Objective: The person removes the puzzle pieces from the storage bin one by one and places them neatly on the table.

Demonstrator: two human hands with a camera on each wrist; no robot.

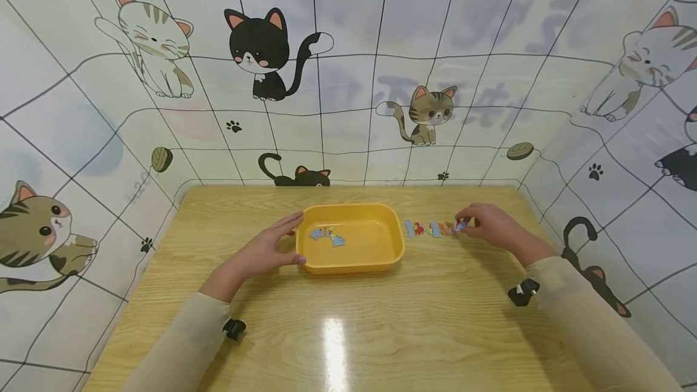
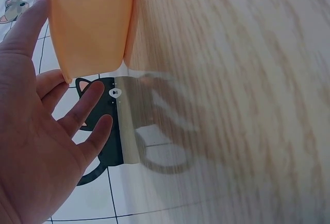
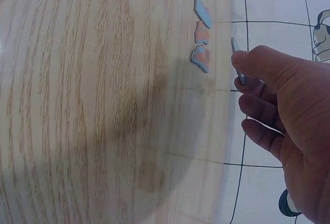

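Observation:
My left hand (image 1: 268, 247) rests against the left end of a yellow plastic tray (image 1: 354, 269), fingers spread and fairly straight. In the left wrist view its thumb lies along one edge of the tray (image 2: 93, 28), and a fingertip touches a corner. Inside the tray lie several small jigsaw pieces (image 1: 338, 241), blue and yellow. With thumb and forefinger, my right hand (image 1: 492, 227) pinches a thin jigsaw piece (image 3: 237, 62), seen edge-on in the right wrist view. Close beside that hand, a row of jigsaw pieces (image 3: 202, 12) lies on the table.
The wooden table (image 1: 272, 319) meets a cat-print wall covering (image 1: 348, 107) at the back and on both sides. The row of pieces runs rightward from the tray's right end. A black wrist camera (image 1: 524, 292) sits at the right sleeve.

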